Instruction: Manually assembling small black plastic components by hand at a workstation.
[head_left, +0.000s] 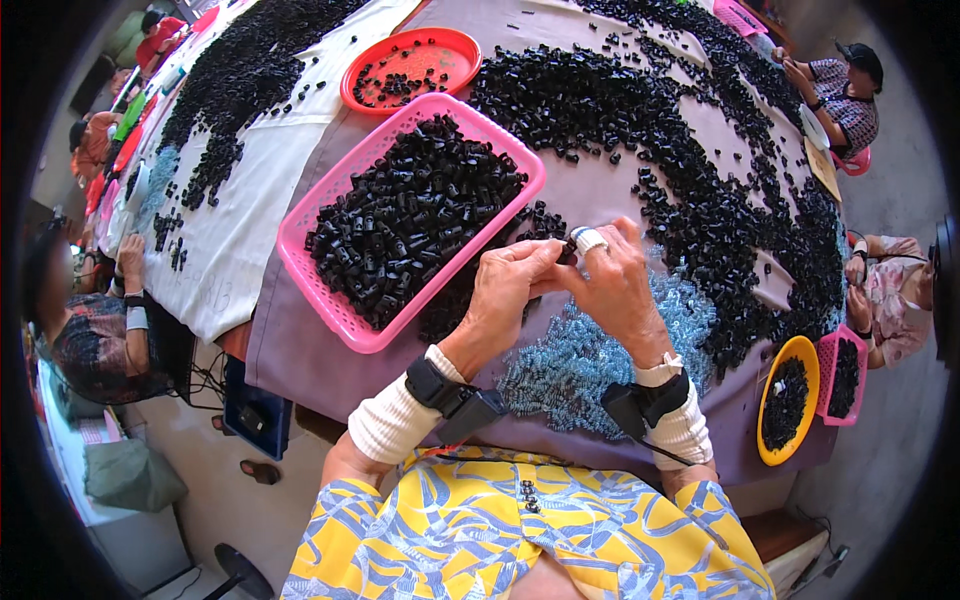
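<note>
Both hands meet above the purple-grey cloth, fingertips pinched together around a small black plastic piece point(568, 252). My left hand point(500, 290) grips it between thumb and forefinger. My right hand point(622, 285), one finger wrapped in white tape, closes on the same piece from the other side; the fingers hide most of it. Below the hands spreads a pile of small light-blue coil springs point(590, 355). At the left stands a pink basket point(532, 175) heaped with small black cylindrical parts point(410, 215). More loose black parts lie between the basket and my hands.
A red tray point(462, 48) with a few black parts stands behind the basket. Long heaps of black parts point(580, 100) cover the far table. A yellow basin point(778, 456) and a small pink basket sit at the right edge. Other people sit around the table, one at left point(95, 330).
</note>
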